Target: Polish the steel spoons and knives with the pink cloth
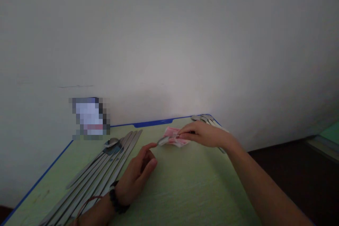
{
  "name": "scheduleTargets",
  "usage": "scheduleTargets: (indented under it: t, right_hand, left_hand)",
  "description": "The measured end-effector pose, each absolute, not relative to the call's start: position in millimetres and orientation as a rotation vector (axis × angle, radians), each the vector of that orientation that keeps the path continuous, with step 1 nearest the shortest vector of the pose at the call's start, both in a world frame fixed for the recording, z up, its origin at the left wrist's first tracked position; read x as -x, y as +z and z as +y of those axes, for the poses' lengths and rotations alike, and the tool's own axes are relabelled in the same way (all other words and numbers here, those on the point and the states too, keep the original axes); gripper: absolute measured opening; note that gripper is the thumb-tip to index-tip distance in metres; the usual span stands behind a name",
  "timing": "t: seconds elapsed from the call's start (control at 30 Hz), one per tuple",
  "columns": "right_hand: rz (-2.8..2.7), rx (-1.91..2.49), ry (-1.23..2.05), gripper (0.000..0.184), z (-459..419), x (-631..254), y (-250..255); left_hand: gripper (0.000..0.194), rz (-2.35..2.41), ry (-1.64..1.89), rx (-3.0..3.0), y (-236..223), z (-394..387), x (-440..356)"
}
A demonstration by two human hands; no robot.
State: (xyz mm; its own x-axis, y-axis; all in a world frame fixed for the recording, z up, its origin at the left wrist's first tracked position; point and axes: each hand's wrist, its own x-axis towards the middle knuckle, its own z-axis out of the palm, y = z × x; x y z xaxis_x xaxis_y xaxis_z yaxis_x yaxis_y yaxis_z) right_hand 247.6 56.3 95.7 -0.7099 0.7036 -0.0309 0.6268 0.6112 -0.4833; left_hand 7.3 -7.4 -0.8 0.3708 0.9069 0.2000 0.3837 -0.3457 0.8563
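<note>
Near the table's far middle, a metal spoon (pixel 162 141) lies across a crumpled pink-and-white cloth or tissue (pixel 182 142). My right hand (pixel 200 134) is closed in a pinch at the spoon's handle, over the cloth; the exact grip is partly hidden by the fingers. My left hand (pixel 140 169) has its index finger stretched to the spoon's bowl end, seemingly touching it. Its thumb stands apart and the other fingers are loosely bent, holding nothing. To its left lie several long metal utensils (pixel 113 164), flat and side by side, with a spoon bowl (pixel 112 142) at their far end.
More spoons (pixel 196 117) lie in a group at the far right corner, partly behind my right hand. A blurred phone-like device (pixel 90 116) leans on the wall (pixel 169 42) at the back left. The green table (pixel 190 190) has a blue edge (pixel 153 123).
</note>
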Motion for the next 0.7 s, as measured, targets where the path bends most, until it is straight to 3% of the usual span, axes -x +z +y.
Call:
scheduleTargets:
  t: [0.23, 0.7]
  right_hand:
    - [-2.415, 1.971, 0.270, 0.028, 74.2, -282.0, 88.0]
    - [-2.167, 2.327, -0.007, 0.033, 81.8, -260.0, 34.0]
  left_hand:
    - [0.025, 1.203, 0.764, -2.059, -1.4, -8.6, -8.1]
    - [0.026, 1.204, 0.754, -2.193, -2.2, -9.5, -6.5]
